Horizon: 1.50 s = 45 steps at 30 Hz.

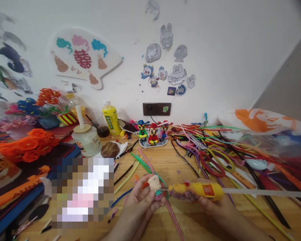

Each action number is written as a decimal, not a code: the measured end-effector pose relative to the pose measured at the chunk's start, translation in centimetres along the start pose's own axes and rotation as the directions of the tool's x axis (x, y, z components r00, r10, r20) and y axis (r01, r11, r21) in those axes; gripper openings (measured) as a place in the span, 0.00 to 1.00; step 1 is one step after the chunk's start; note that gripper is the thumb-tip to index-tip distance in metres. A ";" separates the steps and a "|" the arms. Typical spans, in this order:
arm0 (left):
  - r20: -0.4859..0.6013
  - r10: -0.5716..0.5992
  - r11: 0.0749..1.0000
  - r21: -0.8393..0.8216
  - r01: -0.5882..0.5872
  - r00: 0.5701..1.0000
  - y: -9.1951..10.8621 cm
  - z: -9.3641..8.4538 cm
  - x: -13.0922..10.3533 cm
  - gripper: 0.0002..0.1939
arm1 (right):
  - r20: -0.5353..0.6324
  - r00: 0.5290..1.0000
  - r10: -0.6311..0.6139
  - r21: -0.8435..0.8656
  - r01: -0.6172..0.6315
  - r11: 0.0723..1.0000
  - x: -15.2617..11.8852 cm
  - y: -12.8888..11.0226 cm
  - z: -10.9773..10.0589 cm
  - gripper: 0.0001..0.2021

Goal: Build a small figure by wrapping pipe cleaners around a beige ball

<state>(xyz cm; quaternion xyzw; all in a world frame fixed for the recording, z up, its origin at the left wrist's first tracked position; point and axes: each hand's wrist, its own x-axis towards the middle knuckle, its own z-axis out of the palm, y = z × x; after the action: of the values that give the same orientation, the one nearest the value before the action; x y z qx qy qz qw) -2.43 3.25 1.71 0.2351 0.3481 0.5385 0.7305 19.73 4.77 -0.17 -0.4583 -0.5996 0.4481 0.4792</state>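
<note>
In the lower middle of the head view, my left hand (143, 204) pinches a small pipe-cleaner figure (155, 185) with a cream top and teal and pink parts below. From the right, my right hand (212, 207) grips a yellow hot glue gun (197, 191). Its nozzle meets the right side of the figure, and fuzz clings to the front of its body. A long translucent glue stick (263, 192) runs out of the back of the gun. Pink pipe cleaners (174, 219) lie on the table beneath my hands.
Many coloured pipe cleaners, with red-handled scissors (213, 164) among them, cover the right side. Three small figures on a tray (153, 144) stand at the back. A yellow bottle (111, 117), a glass jar (86, 142) and orange flowers (37, 144) are on the left. A pixelated patch hides the lower left.
</note>
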 end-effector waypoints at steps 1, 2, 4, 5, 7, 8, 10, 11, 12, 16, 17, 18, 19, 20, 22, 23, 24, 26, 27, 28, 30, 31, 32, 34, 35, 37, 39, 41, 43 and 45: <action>0.008 -0.001 1.000 -0.004 0.001 1.000 0.0 0.0 0.1 0.21 | 0.010 1.000 -0.001 0.014 0.001 1.000 -0.1 0.1 0.1 0.15; 0.013 -0.002 1.000 -0.010 0.003 1.000 0.0 -0.1 0.1 0.21 | 0.018 1.000 -0.003 0.027 0.002 1.000 -0.1 0.2 0.2 0.14; 0.013 -0.004 1.000 -0.020 0.005 1.000 0.0 -0.1 0.2 0.21 | 0.019 1.000 0.000 0.047 -0.001 0.999 -0.2 0.1 0.5 0.13; 0.016 -0.007 1.000 -0.026 0.007 1.000 0.0 -0.1 0.2 0.20 | 0.020 1.000 0.002 0.048 -0.003 0.999 -0.2 0.0 0.5 0.13; 0.026 -0.009 0.999 -0.032 0.010 1.000 0.0 0.0 0.1 0.20 | 0.034 0.999 -0.003 0.043 0.002 0.999 -0.2 -0.2 0.6 0.12; 0.031 -0.010 0.999 -0.032 0.011 0.999 0.0 0.0 0.1 0.20 | 0.050 0.999 -0.007 0.038 0.006 0.999 -0.2 -0.3 0.7 0.11; 0.031 -0.011 0.999 -0.029 0.012 0.999 0.0 0.0 0.1 0.20 | 0.091 0.996 -0.007 0.029 0.004 1.000 -0.1 -0.5 0.7 0.11; 0.027 -0.009 1.000 -0.028 0.010 1.000 0.0 0.0 0.1 0.20 | 0.101 0.995 0.000 0.032 -0.003 0.999 -0.1 -0.5 0.8 0.11; 0.025 -0.007 1.000 -0.025 0.008 1.000 -0.1 -0.1 0.1 0.20 | 0.101 0.995 0.010 0.039 -0.014 0.999 -0.1 -0.5 0.8 0.11; 0.040 0.007 1.000 -0.024 -0.007 0.999 -0.3 -0.5 0.2 0.19 | 0.065 0.997 0.043 0.046 -0.046 0.998 -0.1 -0.5 0.9 0.13; 0.043 0.008 1.000 -0.024 -0.007 0.999 -0.3 -0.5 0.3 0.19 | 0.079 0.996 0.045 0.037 -0.048 0.998 -0.1 -0.6 0.9 0.13; 0.042 0.008 1.000 -0.024 -0.007 0.999 -0.3 -0.6 0.3 0.19 | 0.100 0.994 0.046 0.027 -0.048 0.998 -0.1 -0.6 0.9 0.12; 0.040 0.007 1.000 -0.025 -0.006 0.999 -0.3 -0.6 0.3 0.19 | 0.117 0.992 0.045 0.022 -0.048 0.999 0.0 -0.8 0.9 0.12; 0.039 0.006 1.000 -0.025 -0.005 0.999 -0.3 -0.6 0.3 0.19 | 0.131 0.990 0.042 0.020 -0.045 0.999 0.0 -0.9 0.9 0.11; 0.044 0.007 1.000 -0.025 -0.006 0.999 -0.3 -0.6 0.3 0.19 | 0.145 0.989 0.037 0.025 -0.040 0.999 0.1 -1.2 0.9 0.11; 0.047 0.008 1.000 -0.023 -0.007 0.999 -0.3 -0.6 0.2 0.19 | 0.153 0.988 0.033 0.027 -0.037 0.999 0.1 -1.4 0.9 0.11; 0.049 0.008 1.000 -0.020 -0.007 0.999 -0.3 -0.5 0.2 0.19 | 0.158 0.987 0.027 0.030 -0.032 0.999 0.2 -1.5 0.9 0.11; 0.042 0.008 1.000 -0.013 -0.008 0.999 -0.3 -0.4 0.1 0.19 | 0.160 0.987 0.023 0.029 -0.027 0.999 0.2 -1.7 1.0 0.11; 0.032 0.011 1.000 -0.009 -0.010 0.999 -0.2 -0.3 0.0 0.19 | 0.152 0.988 0.026 0.027 -0.031 0.999 0.2 -1.7 1.0 0.11; 0.022 0.012 1.000 -0.005 -0.012 1.000 -0.1 -0.2 0.0 0.19 | 0.146 0.989 0.032 0.026 -0.036 0.999 0.2 -1.8 1.0 0.12; 0.002 0.018 1.000 0.001 -0.018 1.000 0.0 0.0 -0.1 0.20 | 0.144 0.989 0.038 0.023 -0.041 0.999 0.2 -2.0 1.0 0.12; -0.005 0.019 1.000 0.003 -0.019 1.000 0.0 0.1 -0.1 0.20 | 0.150 0.988 0.038 0.024 -0.042 0.999 0.2 -2.0 1.0 0.12; -0.008 0.018 1.000 0.004 -0.018 1.000 0.0 0.2 -0.1 0.20 | 0.148 0.988 0.036 0.025 -0.040 0.999 0.2 -2.0 0.9 0.12; -0.007 0.021 1.000 0.007 -0.020 1.000 0.0 0.2 0.0 0.20 | 0.141 0.990 0.031 0.019 -0.034 0.999 0.1 -2.1 0.8 0.11; -0.006 0.021 1.000 0.012 -0.021 1.000 0.0 0.1 0.0 0.20 | 0.135 0.991 0.023 0.008 -0.025 1.000 0.1 -2.1 0.8 0.10; -0.010 0.024 0.999 0.021 -0.023 1.000 0.0 0.1 0.0 0.19 | 0.118 0.993 -0.014 -0.045 0.020 0.999 0.1 -2.1 0.6 0.08; -0.027 0.024 0.999 0.023 -0.024 0.999 0.0 0.2 0.0 0.19 | 0.109 0.992 -0.070 -0.131 0.085 0.988 0.2 -2.2 0.3 0.05; -0.040 0.021 1.000 0.019 -0.020 0.999 0.1 0.2 -0.1 0.20 | 0.119 0.984 -0.133 -0.247 0.159 0.956 0.4 -2.3 -0.2 0.03; -0.043 0.011 1.000 0.018 -0.010 0.999 0.2 0.2 -0.1 0.20 | 0.173 0.968 -0.181 -0.429 0.239 0.871 0.9 -2.3 -0.7 0.04; -0.037 0.005 1.000 0.017 -0.005 0.999 0.2 0.2 -0.1 0.20 | 0.224 0.950 -0.216 -0.651 0.311 0.692 1.5 -2.1 -1.1 0.07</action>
<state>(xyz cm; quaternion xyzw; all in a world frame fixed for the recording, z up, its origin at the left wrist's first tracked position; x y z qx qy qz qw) -2.45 3.22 2.00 0.2322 0.3657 0.5416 0.7204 20.43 6.01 2.30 -0.4801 -0.8107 0.1535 0.2977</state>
